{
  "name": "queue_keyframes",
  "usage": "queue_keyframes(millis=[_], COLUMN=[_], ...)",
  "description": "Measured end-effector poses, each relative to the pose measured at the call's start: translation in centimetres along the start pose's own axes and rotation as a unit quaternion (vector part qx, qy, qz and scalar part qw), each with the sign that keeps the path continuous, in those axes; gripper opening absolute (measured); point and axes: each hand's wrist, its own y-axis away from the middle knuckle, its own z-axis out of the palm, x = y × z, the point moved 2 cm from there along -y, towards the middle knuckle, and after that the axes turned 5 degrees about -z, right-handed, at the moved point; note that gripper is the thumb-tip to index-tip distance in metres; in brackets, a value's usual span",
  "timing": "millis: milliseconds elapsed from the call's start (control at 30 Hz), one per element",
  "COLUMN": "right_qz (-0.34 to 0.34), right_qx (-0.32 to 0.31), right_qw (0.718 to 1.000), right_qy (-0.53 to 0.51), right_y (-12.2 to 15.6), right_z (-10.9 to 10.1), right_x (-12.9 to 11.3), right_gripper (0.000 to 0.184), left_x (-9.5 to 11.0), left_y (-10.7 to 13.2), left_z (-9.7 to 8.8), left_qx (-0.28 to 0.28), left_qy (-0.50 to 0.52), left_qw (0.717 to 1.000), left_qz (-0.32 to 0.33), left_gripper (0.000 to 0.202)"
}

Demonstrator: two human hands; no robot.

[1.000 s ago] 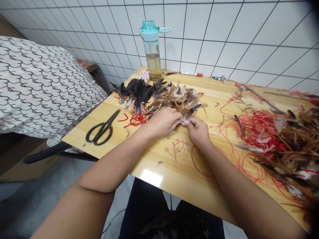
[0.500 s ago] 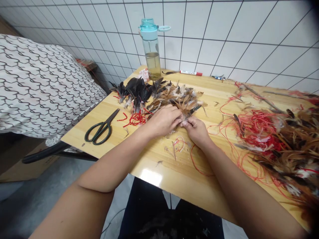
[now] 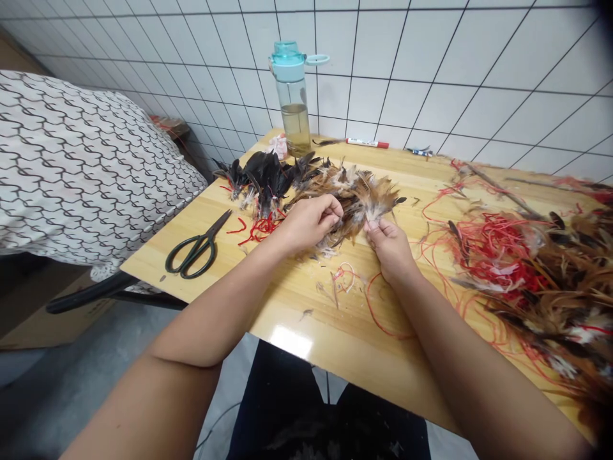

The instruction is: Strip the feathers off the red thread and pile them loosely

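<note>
My left hand [image 3: 309, 222] is closed, pinching into the near edge of a pile of brown feathers [image 3: 352, 191] in the middle of the wooden table [image 3: 335, 319]. My right hand [image 3: 389, 241] is closed too, holding a small bunch of brown and white feathers [image 3: 380, 211] at the pile's right side. The two hands are a short way apart. A pile of black feathers [image 3: 261, 176] lies just left of the brown pile, with red thread scraps [image 3: 261, 228] below it.
Green-handled scissors [image 3: 196, 248] lie near the table's left edge. A water bottle with a teal cap [image 3: 293, 99] and a red-capped marker [image 3: 368, 142] stand by the tiled wall. A big tangle of feathers and red string [image 3: 527, 268] covers the right side. A patterned cushion [image 3: 76, 172] sits left.
My hands, close together before, have drawn apart. My right hand has moved up and right, pulling a small bunch of feathers out of the pile.
</note>
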Motion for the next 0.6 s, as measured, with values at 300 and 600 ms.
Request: queue_keyframes(millis=[300, 600], right_qz=[0.030, 0.026], right_qx=[0.017, 0.021], right_qw=[0.998, 0.998], right_qy=[-0.047, -0.049], right_y=[0.3, 0.4], right_z=[0.3, 0.3], right_x=[-0.1, -0.5], right_gripper=[0.032, 0.031], left_x=[-0.5, -0.7], left_y=[-0.1, 0.1], left_z=[1.4, 2.8], left_qx=[-0.078, -0.119], left_qy=[-0.028, -0.082], left_qw=[0.996, 0.981], left_qz=[0.028, 0.126], left_gripper=[0.021, 0.020])
